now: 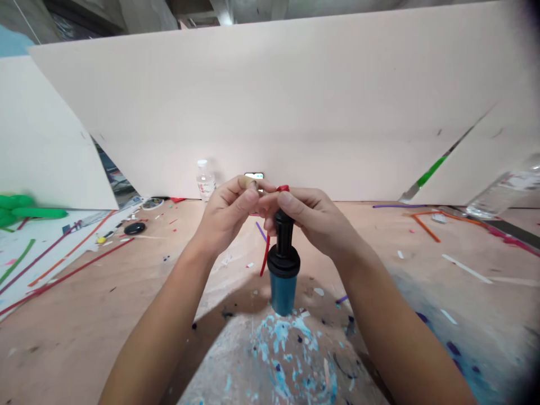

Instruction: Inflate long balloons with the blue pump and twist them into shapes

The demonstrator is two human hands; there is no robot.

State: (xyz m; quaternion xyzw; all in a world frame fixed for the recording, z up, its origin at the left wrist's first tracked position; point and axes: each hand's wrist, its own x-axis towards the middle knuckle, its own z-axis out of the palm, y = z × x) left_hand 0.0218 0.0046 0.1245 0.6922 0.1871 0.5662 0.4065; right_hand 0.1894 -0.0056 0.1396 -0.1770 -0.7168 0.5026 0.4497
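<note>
Red piece (283, 188) sits at the top of the black-and-blue pump (284, 292), which appears upright on the work surface (169, 337). Right hand (323, 219): thumb and fingers narrow, holding the red piece. Left hand (223, 211): fingers curled beside it; cannot tell whether they grip anything. Red strip (265, 256) hangs just left of the pump; its link to the red piece is hidden by the fingers.

Handling notes (judgement): keep the right pinch close to the pump top, snug but not crushing, since the red material looks thin and soft. Use the left fingertips to steady or spread its edge, nails kept off. Work along the pump's axis; sideways force could tip it. Let the strip hang free, without twist or pull
</note>
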